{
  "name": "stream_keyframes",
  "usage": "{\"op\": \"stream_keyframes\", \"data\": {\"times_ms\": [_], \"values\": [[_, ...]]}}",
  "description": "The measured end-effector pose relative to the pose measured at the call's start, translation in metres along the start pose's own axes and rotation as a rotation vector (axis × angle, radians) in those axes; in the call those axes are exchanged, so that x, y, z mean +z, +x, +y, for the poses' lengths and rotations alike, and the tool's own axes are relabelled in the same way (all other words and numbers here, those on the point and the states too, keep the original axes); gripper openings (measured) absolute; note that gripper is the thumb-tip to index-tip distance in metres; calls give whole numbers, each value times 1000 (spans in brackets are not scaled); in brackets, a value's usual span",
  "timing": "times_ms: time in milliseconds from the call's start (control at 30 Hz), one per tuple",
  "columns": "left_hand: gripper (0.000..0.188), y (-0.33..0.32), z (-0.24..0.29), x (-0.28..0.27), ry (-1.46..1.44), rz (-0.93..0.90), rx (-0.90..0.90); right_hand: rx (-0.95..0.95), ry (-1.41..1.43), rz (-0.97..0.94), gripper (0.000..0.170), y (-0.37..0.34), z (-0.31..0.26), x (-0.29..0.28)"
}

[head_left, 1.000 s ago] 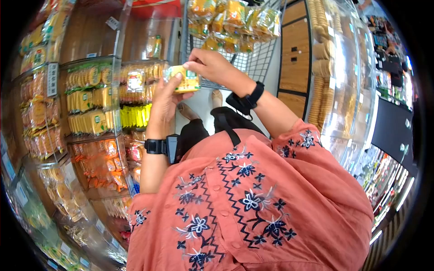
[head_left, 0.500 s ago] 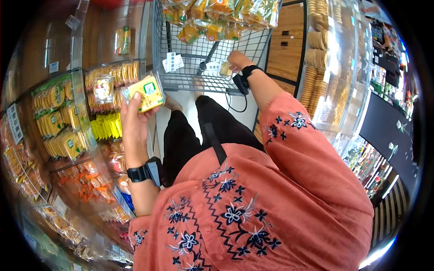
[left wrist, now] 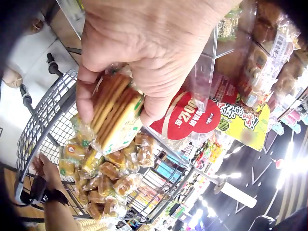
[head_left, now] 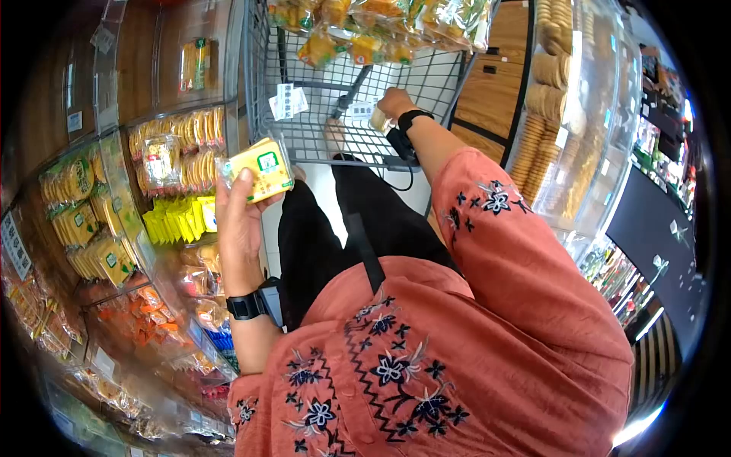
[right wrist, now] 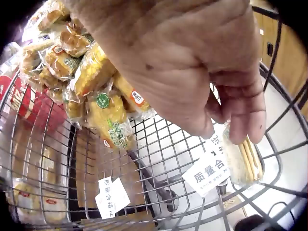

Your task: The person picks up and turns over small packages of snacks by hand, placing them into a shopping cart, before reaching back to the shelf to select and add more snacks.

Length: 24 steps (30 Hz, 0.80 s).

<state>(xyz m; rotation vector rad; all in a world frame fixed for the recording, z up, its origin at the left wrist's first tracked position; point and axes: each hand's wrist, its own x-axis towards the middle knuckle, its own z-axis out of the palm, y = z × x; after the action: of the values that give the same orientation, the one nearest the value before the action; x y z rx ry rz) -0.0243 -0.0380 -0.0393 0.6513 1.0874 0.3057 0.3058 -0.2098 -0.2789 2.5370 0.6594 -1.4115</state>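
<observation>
My left hand (head_left: pixel 240 213) pinches a small stack of flat packaged crackers (head_left: pixel 263 171), thumb on the front and fingers behind. The packs are clear with yellow and green print; in the left wrist view the crackers (left wrist: pixel 115 115) show edge-on. My right hand (head_left: pixel 397 103) reaches down into the wire shopping cart (head_left: pixel 324 158). Its fingertips grip the top of another cracker packet (right wrist: pixel 244 166), which stands on edge in the cart's near corner. White paper labels (right wrist: pixel 208 174) lie on the wire beside this packet.
Wrapped snacks (head_left: pixel 373 27) are heaped at the cart's far end. To the left, shelves hold rows of packaged biscuits (head_left: pixel 179 145) and yellow packets (head_left: pixel 177 219). Wooden drawers (head_left: pixel 487 84) and clear bins of stacked round biscuits (head_left: pixel 537 122) line the right.
My right hand has left the stack in my left hand and moved right and down into the cart with one packet. My left hand has shifted left, still holding the other packs.
</observation>
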Motion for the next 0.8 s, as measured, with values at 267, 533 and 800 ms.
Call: {"op": "stream_keyframes", "data": {"times_ms": [267,533,800], "values": [[49,2,0,-1,12,22,-12,41,-97,25,33,8,0,12],[50,1,2,-6,4,23,-20,-29,-76,-8,33,0,-9,3],[51,-1,0,-17,7,12,-17,-137,-50,-9,24,0,-11,12]]}}
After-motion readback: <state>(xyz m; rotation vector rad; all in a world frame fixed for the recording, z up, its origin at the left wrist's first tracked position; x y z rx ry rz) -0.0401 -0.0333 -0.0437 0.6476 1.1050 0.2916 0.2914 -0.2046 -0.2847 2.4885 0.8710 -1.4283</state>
